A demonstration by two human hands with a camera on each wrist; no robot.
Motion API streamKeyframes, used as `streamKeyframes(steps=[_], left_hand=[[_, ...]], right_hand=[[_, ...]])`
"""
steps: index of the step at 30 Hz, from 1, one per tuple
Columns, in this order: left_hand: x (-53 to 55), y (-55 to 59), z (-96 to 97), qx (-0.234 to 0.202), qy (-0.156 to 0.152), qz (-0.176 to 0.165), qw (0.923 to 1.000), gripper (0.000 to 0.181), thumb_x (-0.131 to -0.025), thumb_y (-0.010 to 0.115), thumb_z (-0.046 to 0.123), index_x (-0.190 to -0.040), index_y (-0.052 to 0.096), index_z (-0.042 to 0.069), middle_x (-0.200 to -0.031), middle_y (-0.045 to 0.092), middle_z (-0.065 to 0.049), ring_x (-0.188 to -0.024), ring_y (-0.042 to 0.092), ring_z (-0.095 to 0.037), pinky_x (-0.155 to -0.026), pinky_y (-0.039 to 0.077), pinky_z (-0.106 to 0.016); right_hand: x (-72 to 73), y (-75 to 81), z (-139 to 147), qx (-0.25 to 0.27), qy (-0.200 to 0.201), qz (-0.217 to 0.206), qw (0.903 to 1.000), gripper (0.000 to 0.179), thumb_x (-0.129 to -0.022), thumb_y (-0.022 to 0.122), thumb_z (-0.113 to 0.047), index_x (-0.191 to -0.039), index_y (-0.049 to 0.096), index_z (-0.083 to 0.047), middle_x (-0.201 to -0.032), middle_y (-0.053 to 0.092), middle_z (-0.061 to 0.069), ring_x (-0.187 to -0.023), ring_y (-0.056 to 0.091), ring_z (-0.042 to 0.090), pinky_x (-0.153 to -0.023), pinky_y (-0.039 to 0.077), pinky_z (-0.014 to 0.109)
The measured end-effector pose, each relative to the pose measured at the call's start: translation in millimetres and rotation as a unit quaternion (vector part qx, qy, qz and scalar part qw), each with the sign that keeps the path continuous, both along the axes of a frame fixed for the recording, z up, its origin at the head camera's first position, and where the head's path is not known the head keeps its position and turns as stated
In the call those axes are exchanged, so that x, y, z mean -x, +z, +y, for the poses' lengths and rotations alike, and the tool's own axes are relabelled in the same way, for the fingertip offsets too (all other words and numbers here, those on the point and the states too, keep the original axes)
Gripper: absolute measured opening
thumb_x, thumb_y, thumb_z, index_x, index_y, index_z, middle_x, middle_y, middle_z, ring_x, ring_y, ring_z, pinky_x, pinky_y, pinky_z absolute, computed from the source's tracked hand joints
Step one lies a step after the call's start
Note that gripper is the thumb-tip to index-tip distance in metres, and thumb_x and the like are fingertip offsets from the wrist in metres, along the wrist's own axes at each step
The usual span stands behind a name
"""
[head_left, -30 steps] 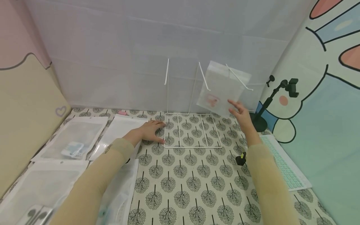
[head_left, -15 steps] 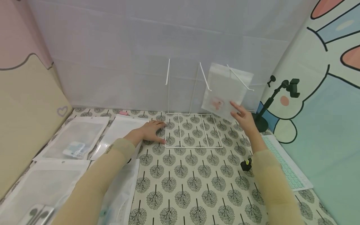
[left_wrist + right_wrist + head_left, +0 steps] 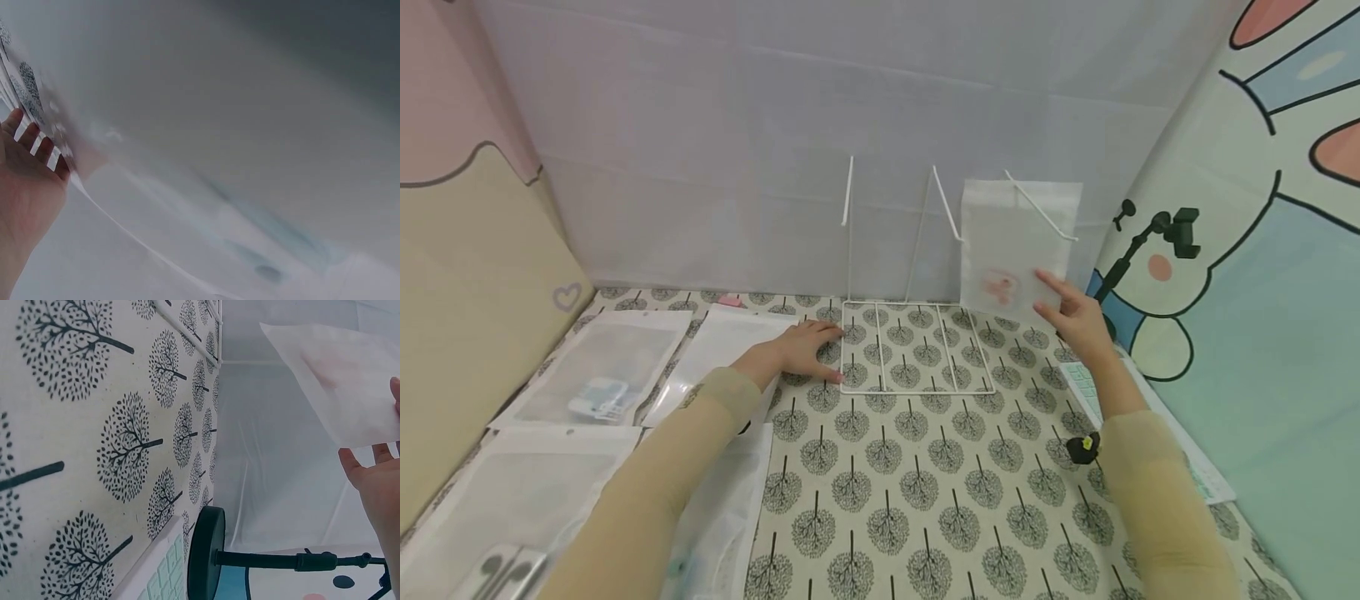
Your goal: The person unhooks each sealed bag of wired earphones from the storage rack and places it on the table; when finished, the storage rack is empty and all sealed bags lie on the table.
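Note:
A white wire rack [image 3: 917,392] with three prongs stands against the back wall. From its right prong hangs a frosted zip bag [image 3: 1003,221] with a small pink item [image 3: 1000,287] inside. My right hand [image 3: 1081,325] touches the bag's lower right side with spread fingers; in the right wrist view the bag [image 3: 350,387] overlaps part of that hand [image 3: 381,487]. My left hand [image 3: 797,348] rests on the cloth with its fingertips at the left edge of the rack's base. Its palm and fingers [image 3: 28,140] look relaxed in the left wrist view.
Several frosted bags, including one with a blue-white item [image 3: 598,398], lie on the left under my left arm. A black phone stand [image 3: 1120,267] and a mint keyboard [image 3: 1180,442] are on the right. A small black object [image 3: 1082,448] lies by my right sleeve.
The hanging bag has swung from a tilt to nearly straight and shifted right. My right hand has moved right and slightly down with it. My left hand has stayed at the rack.

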State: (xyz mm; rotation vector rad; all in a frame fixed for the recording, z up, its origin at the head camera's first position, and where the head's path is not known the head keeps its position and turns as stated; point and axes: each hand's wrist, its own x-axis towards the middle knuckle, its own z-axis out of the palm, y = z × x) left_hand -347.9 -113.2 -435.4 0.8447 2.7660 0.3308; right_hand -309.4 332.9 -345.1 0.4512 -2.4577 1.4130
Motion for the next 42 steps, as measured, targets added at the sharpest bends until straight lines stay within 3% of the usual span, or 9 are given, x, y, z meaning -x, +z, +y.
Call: streamKeyframes(steps=[4,7,14,18,21,25,31,38,42], left_hand=[[0.9,-0.2,0.0,0.002,0.001,0.001,1.0,0.096,-0.076,0.063,0.066,-0.15,0.026,0.016,-0.156,0.02,-0.013,-0.142,0.016,-0.039,-0.112,0.015,-0.062],[0.6,0.0,0.2,0.002,0.002,-0.001,1.0,0.096,-0.076,0.064,0.066,-0.15,0.026,0.017,-0.156,0.021,-0.012,-0.142,0.016,-0.038,-0.112,0.015,-0.062],[-1.0,1.8,-0.9,0.003,0.004,-0.004,1.0,0.097,-0.076,0.063,0.066,-0.15,0.025,0.016,-0.155,0.021,-0.013,-0.142,0.016,-0.039,-0.112,0.015,-0.062],[-2.5,3.0,-2.2,-0.003,0.006,-0.006,1.0,0.096,-0.076,0.065,0.063,-0.15,0.027,0.015,-0.155,0.021,-0.014,-0.141,0.016,-0.04,-0.113,0.015,-0.061],[-3.0,2.5,-2.4,-0.011,0.003,-0.007,0.9999,0.096,-0.076,0.066,0.062,-0.149,0.027,0.014,-0.155,0.022,-0.015,-0.141,0.016,-0.041,-0.113,0.014,-0.061],[-1.9,0.9,-1.0,-0.013,-0.001,-0.003,0.9999,0.096,-0.075,0.066,0.063,-0.149,0.028,0.015,-0.155,0.022,-0.014,-0.142,0.017,-0.039,-0.114,0.013,-0.059],[-4.9,4.5,0.2,-0.025,-0.007,-0.001,0.9997,0.094,-0.076,0.068,0.06,-0.147,0.032,0.01,-0.153,0.025,-0.017,-0.14,0.021,-0.039,-0.114,0.016,-0.056],[-9.2,5.2,0.8,-0.025,-0.017,0.008,0.9995,0.092,-0.078,0.067,0.057,-0.146,0.032,0.006,-0.152,0.026,-0.02,-0.138,0.024,-0.042,-0.114,0.017,-0.057],[-7.5,4.2,1.8,-0.023,-0.014,0.002,0.9996,0.091,-0.079,0.067,0.057,-0.147,0.032,0.007,-0.152,0.026,-0.018,-0.14,0.022,-0.04,-0.114,0.015,-0.057]], right_hand=[[3.4,-4.8,12.9,0.012,0.007,0.013,0.9998,0.052,-0.09,0.062,-0.005,-0.139,0.046,-0.009,-0.137,0.049,0.009,-0.109,0.054,0.003,-0.081,0.047,0.009],[-2.5,-0.1,16.6,0.005,0.005,0.022,0.9997,0.05,-0.09,0.061,-0.005,-0.138,0.048,-0.007,-0.134,0.051,0.005,-0.105,0.054,-0.002,-0.079,0.046,0.008],[-25.0,22.2,11.5,-0.044,-0.007,0.042,0.9982,0.044,-0.091,0.061,-0.005,-0.134,0.05,-0.001,-0.13,0.054,0.004,-0.102,0.052,-0.003,-0.075,0.043,0.005],[-22.9,19.1,20.6,-0.031,-0.009,0.04,0.9987,0.044,-0.09,0.062,-0.005,-0.133,0.053,-0.004,-0.133,0.054,-0.006,-0.109,0.051,-0.004,-0.081,0.043,0.005],[-20.0,15.3,30.4,-0.037,-0.033,0.041,0.9979,0.045,-0.088,0.066,-0.007,-0.132,0.056,-0.011,-0.131,0.054,-0.015,-0.114,0.046,-0.008,-0.086,0.04,0.003],[-26.4,21.5,34.0,-0.05,-0.055,0.05,0.996,0.044,-0.087,0.067,-0.007,-0.13,0.058,-0.013,-0.122,0.057,-0.02,-0.106,0.05,-0.008,-0.079,0.043,0.004],[-38.8,36.0,32.4,-0.05,-0.057,0.053,0.9958,0.044,-0.085,0.068,-0.003,-0.128,0.058,-0.006,-0.115,0.056,-0.022,-0.093,0.055,-0.008,-0.069,0.046,0.004],[-32.6,38.7,51.6,-0.122,-0.095,0.038,0.9872,0.051,-0.084,0.072,-0.017,-0.132,0.057,-0.021,-0.124,0.052,-0.025,-0.112,0.044,-0.012,-0.078,0.039,0.0],[-34.1,44.3,55.7,-0.135,-0.088,0.055,0.9854,0.053,-0.082,0.074,-0.014,-0.132,0.057,-0.021,-0.122,0.051,-0.028,-0.105,0.046,-0.014,-0.074,0.04,0.0]])
